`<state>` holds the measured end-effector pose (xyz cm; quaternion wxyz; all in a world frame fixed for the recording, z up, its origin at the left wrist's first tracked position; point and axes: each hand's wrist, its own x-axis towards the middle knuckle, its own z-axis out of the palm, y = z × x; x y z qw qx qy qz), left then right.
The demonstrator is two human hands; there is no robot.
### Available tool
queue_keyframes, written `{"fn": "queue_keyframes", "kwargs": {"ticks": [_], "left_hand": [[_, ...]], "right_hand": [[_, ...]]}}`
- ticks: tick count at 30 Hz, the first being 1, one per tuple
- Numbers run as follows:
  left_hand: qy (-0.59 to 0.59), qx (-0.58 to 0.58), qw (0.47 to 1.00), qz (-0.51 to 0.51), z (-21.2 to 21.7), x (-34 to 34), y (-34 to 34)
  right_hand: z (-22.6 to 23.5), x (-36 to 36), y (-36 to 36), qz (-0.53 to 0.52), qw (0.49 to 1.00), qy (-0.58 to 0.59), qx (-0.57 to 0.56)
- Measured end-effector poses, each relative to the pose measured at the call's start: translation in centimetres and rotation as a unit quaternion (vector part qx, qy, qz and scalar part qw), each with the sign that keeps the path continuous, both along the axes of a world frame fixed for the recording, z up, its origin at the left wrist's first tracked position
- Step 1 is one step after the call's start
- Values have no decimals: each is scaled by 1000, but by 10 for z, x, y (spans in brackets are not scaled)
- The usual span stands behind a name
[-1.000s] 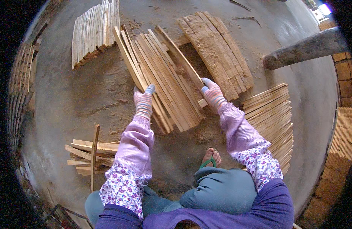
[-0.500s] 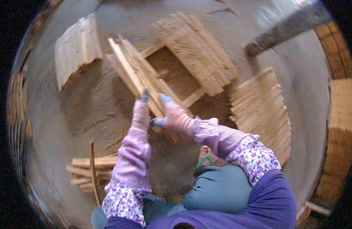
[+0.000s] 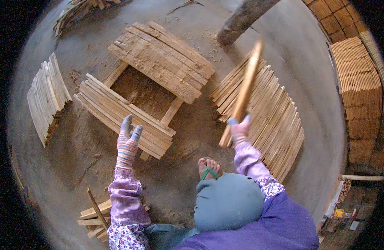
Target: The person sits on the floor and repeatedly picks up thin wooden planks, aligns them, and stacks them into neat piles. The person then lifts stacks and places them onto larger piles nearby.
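My right hand (image 3: 240, 128), in a striped glove, is closed round a long wooden slat (image 3: 249, 79) that slants up and away above the right-hand stack of slats (image 3: 273, 121). My left hand (image 3: 129, 139), gloved likewise, has its thumb and fingers apart and holds nothing. It is over the near edge of a row of slats (image 3: 113, 106); contact cannot be made out. That row lies across two wooden crosspieces (image 3: 172, 111), with a wider group of sawdust-covered boards (image 3: 162, 60) on their far end.
A pale stack of slats (image 3: 49, 98) lies at the left. Short wood pieces (image 3: 92, 223) are heaped beside my left forearm. A thick post (image 3: 242, 25) rises beyond the right-hand stack. Tall piles of bundled wood (image 3: 358, 91) line the far right. My sandalled foot (image 3: 209, 168) is between the stacks.
Both hands were together on slats at the near row. The left has let go and opened; the right has moved rightward with a slat. The view has shifted too.
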<state>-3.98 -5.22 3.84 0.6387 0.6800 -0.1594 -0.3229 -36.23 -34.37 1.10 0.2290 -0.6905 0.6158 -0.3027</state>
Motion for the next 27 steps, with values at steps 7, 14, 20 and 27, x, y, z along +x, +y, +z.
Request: {"fn": "queue_keyframes", "kwargs": {"ticks": [7,14,20,27], "left_hand": [[-245,295,915,127,-33,24,28],[-69,361,913,178,-13,23,-21],[-55,445,879,163,-11,26,-34],[-52,450,883,123,-7,31,-41]], "right_hand": [[-5,-19,-86,-161,927,269,206],[31,73,-66,136,961,228,-77],[46,242,5,470,776,414,-65],[29,256,-29,486,850,174,107]]}}
